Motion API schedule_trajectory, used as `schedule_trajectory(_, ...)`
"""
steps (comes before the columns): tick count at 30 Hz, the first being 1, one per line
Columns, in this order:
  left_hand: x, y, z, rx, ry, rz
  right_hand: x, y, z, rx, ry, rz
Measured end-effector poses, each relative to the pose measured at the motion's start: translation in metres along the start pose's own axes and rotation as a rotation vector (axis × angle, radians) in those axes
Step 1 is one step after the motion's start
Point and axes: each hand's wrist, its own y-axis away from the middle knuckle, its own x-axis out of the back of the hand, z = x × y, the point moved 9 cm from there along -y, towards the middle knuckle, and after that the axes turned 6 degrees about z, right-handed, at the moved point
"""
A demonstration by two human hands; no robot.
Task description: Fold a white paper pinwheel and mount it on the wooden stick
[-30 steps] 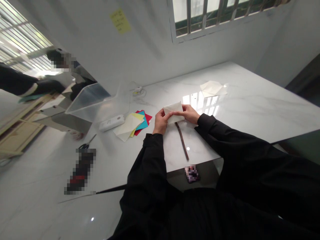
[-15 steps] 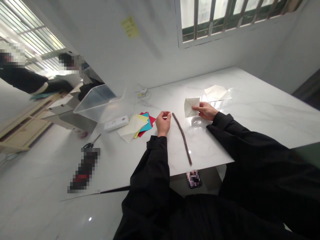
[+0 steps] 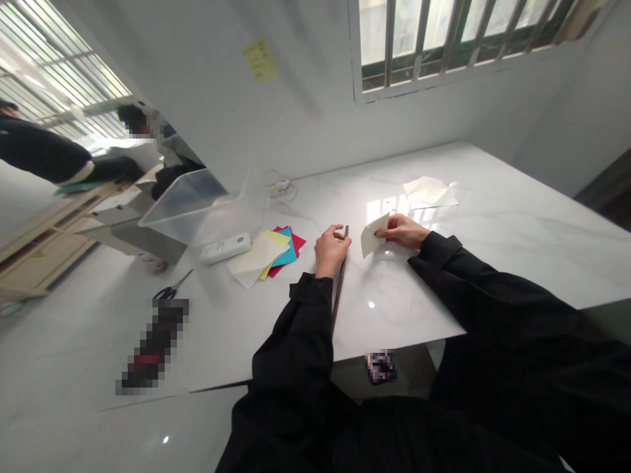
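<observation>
My left hand (image 3: 332, 253) is closed on a thin brown stick (image 3: 339, 294) near its far end. The tip pokes out just past my fingers, and the rest runs back along my sleeve toward the table's near edge. In my right hand (image 3: 405, 231), thumb and fingers pinch a cream piece of paper (image 3: 373, 238), tilted above the table to the right of the stick. To the left of my left hand lies a fanned pile of coloured paper (image 3: 284, 248), with red, blue, yellow and cream sheets showing.
More cream paper (image 3: 430, 192) lies at the back right. Leftward are a white oblong device (image 3: 225, 248), a clear plastic bin (image 3: 190, 200), scissors (image 3: 170, 290) and a blurred-out dark object (image 3: 156, 348). A small cabled item (image 3: 282, 187) sits by the wall. Two people are at far left.
My left hand has moved slightly right and taken hold of the stick, whose near end has swung left. The paper in my right hand has turned and come a little nearer.
</observation>
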Motion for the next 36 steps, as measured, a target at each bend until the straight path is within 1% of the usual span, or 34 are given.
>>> schedule_trajectory(2, -0.002, -0.004, -0.007, 0.089, 0.162, -0.082, -0.001, 0.0, -0.002, 0.015, 0.037, 0.011)
schedule_trajectory(5, -0.012, 0.0, -0.005, 0.173, 0.38, -0.247, -0.001, -0.001, -0.011, 0.078, 0.097, 0.051)
schedule_trajectory(7, -0.016, 0.007, 0.002, 0.199, 0.456, -0.315, -0.001, -0.001, -0.021, 0.153, 0.147, 0.089)
schedule_trajectory(10, -0.019, 0.016, 0.01, 0.227, 0.545, -0.386, 0.001, 0.002, -0.038, 0.282, 0.216, 0.148)
schedule_trajectory(12, -0.022, 0.021, 0.013, 0.237, 0.599, -0.434, 0.002, 0.005, -0.047, 0.347, 0.244, 0.176)
schedule_trajectory(14, -0.024, 0.023, 0.012, 0.239, 0.633, -0.479, 0.002, 0.007, -0.052, 0.382, 0.265, 0.187)
schedule_trajectory(20, -0.024, 0.023, 0.005, 0.238, 0.691, -0.539, -0.004, 0.011, -0.058, 0.417, 0.274, 0.163)
schedule_trajectory(23, -0.026, 0.025, 0.006, 0.24, 0.707, -0.584, -0.007, 0.012, -0.061, 0.438, 0.272, 0.144)
schedule_trajectory(29, -0.028, 0.029, 0.009, 0.237, 0.717, -0.626, -0.011, 0.012, -0.06, 0.437, 0.256, 0.105)
schedule_trajectory(36, -0.028, 0.033, 0.015, 0.229, 0.701, -0.676, -0.011, 0.011, -0.059, 0.41, 0.246, 0.107)
